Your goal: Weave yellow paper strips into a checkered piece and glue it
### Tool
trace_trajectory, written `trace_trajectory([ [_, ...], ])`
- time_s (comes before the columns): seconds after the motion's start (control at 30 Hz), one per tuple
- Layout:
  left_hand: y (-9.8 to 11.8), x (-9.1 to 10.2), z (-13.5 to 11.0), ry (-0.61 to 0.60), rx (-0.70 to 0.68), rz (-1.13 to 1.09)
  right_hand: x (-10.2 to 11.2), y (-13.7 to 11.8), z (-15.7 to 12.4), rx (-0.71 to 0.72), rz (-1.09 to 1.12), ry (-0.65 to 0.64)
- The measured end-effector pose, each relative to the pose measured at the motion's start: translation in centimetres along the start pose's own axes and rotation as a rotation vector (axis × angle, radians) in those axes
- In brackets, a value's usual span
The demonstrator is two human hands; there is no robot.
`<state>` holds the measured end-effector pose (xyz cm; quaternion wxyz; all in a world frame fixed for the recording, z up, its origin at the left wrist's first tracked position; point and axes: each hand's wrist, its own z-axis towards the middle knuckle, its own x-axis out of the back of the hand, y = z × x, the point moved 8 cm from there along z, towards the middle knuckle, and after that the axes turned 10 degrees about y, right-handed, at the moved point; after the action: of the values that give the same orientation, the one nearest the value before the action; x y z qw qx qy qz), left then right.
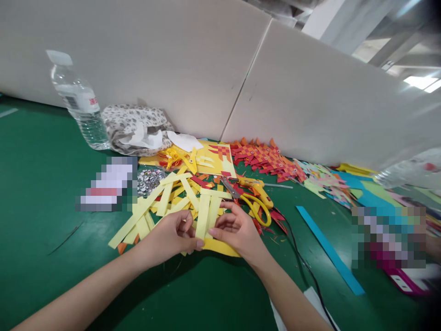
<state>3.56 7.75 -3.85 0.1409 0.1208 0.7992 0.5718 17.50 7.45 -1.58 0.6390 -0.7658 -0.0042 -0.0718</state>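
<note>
Both my hands meet over a pile of pale yellow paper strips [172, 197] on the green table [41, 184]. My left hand [172, 236] is closed, pinching the lower end of a pale yellow strip [203, 216]. My right hand [237, 232] has its fingers curled on the same strip from the right, over a darker yellow sheet [222, 247]. Yellow-handled scissors [253, 195] lie just beyond my right hand.
A water bottle [81, 105] and a patterned cloth [134, 126] stand at the back left by the white partition [206, 69]. Woven red-orange paper fish [268, 158], a bag of googly eyes [149, 179], a blue strip [327, 248] and a black cable [303, 262] lie around.
</note>
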Motion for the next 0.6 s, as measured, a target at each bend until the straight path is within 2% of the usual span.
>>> trace_trajectory([
  [0.23,0.5,0.0,-0.3,0.016,-0.036,0.017,-0.7,-0.2,-0.3,0.001,0.0,-0.035],
  [0.33,0.8,0.1,-0.4,0.029,-0.022,-0.036,-0.5,-0.7,-0.2,0.047,0.017,-0.01],
  [0.47,2.0,1.9,-0.3,0.193,-0.059,-0.157,1.1,-2.0,0.0,0.219,-0.05,0.135],
  [0.53,2.4,3.2,-0.2,0.311,-0.09,-0.241,0.9,-2.7,-0.1,0.357,-0.203,0.14],
  [0.6,2.4,4.3,-0.2,0.412,-0.1,-0.309,-0.1,-3.4,-0.4,0.519,-0.397,0.094],
])
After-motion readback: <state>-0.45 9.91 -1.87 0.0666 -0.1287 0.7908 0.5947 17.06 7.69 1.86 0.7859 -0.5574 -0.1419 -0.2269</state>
